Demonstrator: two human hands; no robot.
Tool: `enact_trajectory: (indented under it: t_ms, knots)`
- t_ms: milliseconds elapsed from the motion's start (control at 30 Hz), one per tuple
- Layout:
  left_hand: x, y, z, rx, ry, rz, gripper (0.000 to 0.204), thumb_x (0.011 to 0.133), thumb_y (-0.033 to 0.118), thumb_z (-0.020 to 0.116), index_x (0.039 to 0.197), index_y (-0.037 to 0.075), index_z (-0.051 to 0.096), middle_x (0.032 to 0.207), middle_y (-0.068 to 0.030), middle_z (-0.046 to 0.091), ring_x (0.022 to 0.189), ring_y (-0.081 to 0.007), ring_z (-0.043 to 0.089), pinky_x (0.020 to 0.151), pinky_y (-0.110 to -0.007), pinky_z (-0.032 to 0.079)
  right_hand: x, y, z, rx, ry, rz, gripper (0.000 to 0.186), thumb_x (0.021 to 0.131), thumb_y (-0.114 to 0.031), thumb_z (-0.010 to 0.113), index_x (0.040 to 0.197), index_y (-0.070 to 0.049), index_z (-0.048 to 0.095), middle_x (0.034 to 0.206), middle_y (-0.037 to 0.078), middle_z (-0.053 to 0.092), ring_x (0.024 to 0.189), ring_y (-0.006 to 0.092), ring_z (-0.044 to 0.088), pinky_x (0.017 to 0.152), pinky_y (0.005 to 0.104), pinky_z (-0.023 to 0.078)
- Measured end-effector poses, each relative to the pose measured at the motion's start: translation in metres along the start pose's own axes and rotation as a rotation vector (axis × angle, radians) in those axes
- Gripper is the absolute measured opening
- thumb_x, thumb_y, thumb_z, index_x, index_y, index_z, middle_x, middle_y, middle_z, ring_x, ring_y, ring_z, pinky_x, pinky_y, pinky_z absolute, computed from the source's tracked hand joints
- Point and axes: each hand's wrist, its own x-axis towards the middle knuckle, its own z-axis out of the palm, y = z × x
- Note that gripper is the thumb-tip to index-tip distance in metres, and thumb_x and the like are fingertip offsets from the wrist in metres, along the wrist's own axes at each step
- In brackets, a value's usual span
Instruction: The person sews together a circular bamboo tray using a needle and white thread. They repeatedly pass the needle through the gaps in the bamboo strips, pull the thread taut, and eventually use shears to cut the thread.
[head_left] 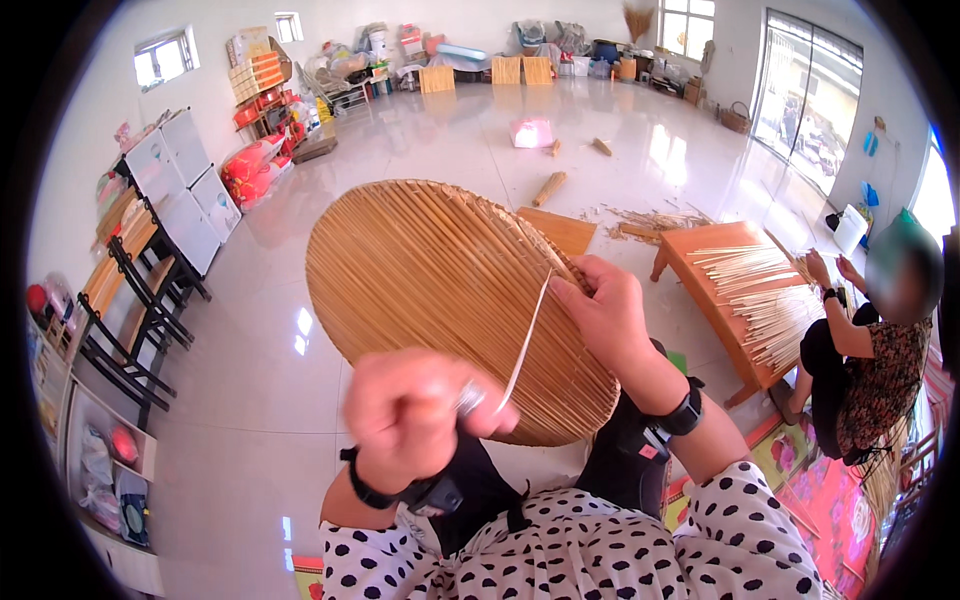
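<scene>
A round, flat mat of straight golden stalks (430, 280) is tilted above my lap. My right hand (612, 318) grips its right rim between thumb and fingers. From the rim beside that thumb, a thin white strand (527, 340) runs taut across the mat down to my left hand (410, 405). That hand is closed in a fist over the mat's near left edge, somewhat smeared by motion. A silvery metal piece, perhaps a ring or thimble (468, 398), shows on its fingers. The strand's end in the left hand is hidden.
On the right, a co-worker (865, 370) sits at a low wooden table (690, 250) spread with pale stalks (765, 305). Stalk scraps (655, 222) and a short bundle (549, 189) lie on the tiled floor. Dark chairs (150, 290) stand at the left.
</scene>
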Motion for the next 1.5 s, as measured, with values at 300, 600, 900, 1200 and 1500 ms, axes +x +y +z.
enact_trajectory:
  t_ms: [300, 600, 900, 1200, 1500]
  knots:
    - [0.015, 0.037, -0.05, -0.458, -0.404, 0.004, 0.026, 0.082, -0.017, 0.055, 0.09, 0.002, 0.039, 0.069, -0.0189, 0.062, 0.051, -0.0307, 0.064, 0.046, -0.038, 0.057, -0.012, 0.01, 0.038, -0.108, -0.004, 0.054, 0.031, 0.082, -0.015, 0.07, 0.105, 0.004, 0.065, 0.085, 0.02, 0.069, 0.074, 0.0274, 0.067, 0.071, 0.0344, 0.052]
    - [-0.037, -0.039, -0.052, 0.545, -0.277, -0.593, 0.006, 0.098, 0.009, 0.051, 0.095, 0.004, 0.054, 0.063, -0.0031, 0.059, 0.048, -0.0082, 0.055, 0.044, -0.021, 0.043, -0.024, 0.045, 0.038, -0.103, 0.027, 0.145, 0.032, 0.081, -0.014, 0.072, 0.104, 0.006, 0.065, 0.085, 0.019, 0.07, 0.076, 0.0248, 0.068, 0.072, 0.0325, 0.053]
    - [-0.059, -0.092, -0.071, 0.68, -0.101, -0.755, 0.002, 0.094, 0.004, 0.057, 0.095, 0.002, 0.057, 0.072, -0.0047, 0.06, 0.051, -0.0113, 0.059, 0.048, -0.024, 0.046, -0.023, 0.074, 0.059, -0.075, 0.017, 0.15, 0.032, 0.079, -0.013, 0.073, 0.103, 0.007, 0.066, 0.08, 0.016, 0.069, 0.07, 0.0182, 0.066, 0.068, 0.0303, 0.052]
    - [-0.067, -0.114, -0.089, 1.205, -0.093, -0.359, 0.01, 0.082, 0.0, 0.068, 0.09, 0.006, 0.066, 0.073, -0.0068, 0.052, 0.06, -0.0238, 0.06, 0.052, -0.032, 0.047, -0.012, 0.081, 0.076, -0.103, -0.036, 0.199, 0.03, 0.08, -0.01, 0.073, 0.102, 0.008, 0.065, 0.078, 0.013, 0.069, 0.067, 0.0131, 0.061, 0.066, 0.0284, 0.05]
    - [-0.062, -0.115, -0.092, 1.327, -0.114, -0.377, 0.012, 0.078, 0.004, 0.072, 0.088, 0.01, 0.067, 0.072, -0.0049, 0.051, 0.06, -0.0243, 0.059, 0.05, -0.034, 0.045, -0.007, 0.083, 0.082, -0.084, -0.067, 0.23, 0.027, 0.081, -0.007, 0.071, 0.102, 0.009, 0.065, 0.08, 0.012, 0.07, 0.07, 0.0099, 0.061, 0.066, 0.0262, 0.05]
